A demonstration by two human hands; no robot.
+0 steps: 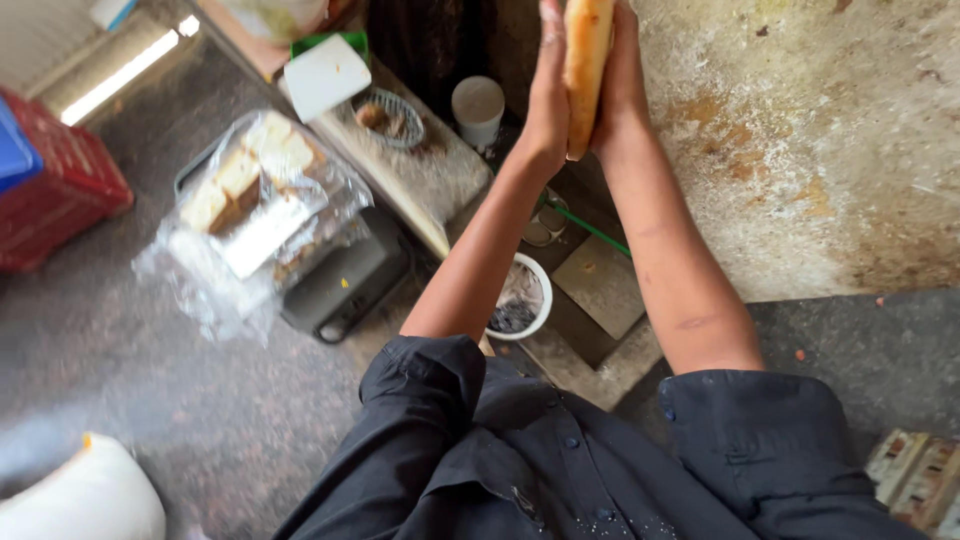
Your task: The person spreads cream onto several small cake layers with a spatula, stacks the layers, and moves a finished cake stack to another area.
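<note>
Nearest the lens, a black buttoned shirt [600,460], sleeves rolled above the elbows, filling the frame from six o'clock. Two bare forearms reaching up toward twelve o'clock. Between the palms, a long bread roll [585,60], pale golden, standing on end, its top cut off by the upper edge. Left hand [548,95] flat against the roll's left side, fingers straight and together, extended upward. Right hand [622,85] pressed to the roll's right side, fingers likewise stretched along it, tips out of view. Neither hand curled; roll pinched between open palms.

Below the forearms, near centre, a small white bowl [524,297] with something dark inside, partly hidden by the left arm. A thin green stick [590,230] slanting just above it, crossing behind the right forearm. At eleven o'clock of the bowl, a white cup [478,108] standing upright on the dark ledge. Just left of the cup, a small wire strainer [390,118] lying on a speckled stone slab [430,180]. At nine o'clock, a black tray [340,285] carrying sliced cake or bread wrapped in a clear plastic bag [250,215]. Far left, a red crate [60,195]. At seven o'clock, a white sack [85,500], blurred. At two o'clock, a rough, stained concrete surface [820,150].
</note>
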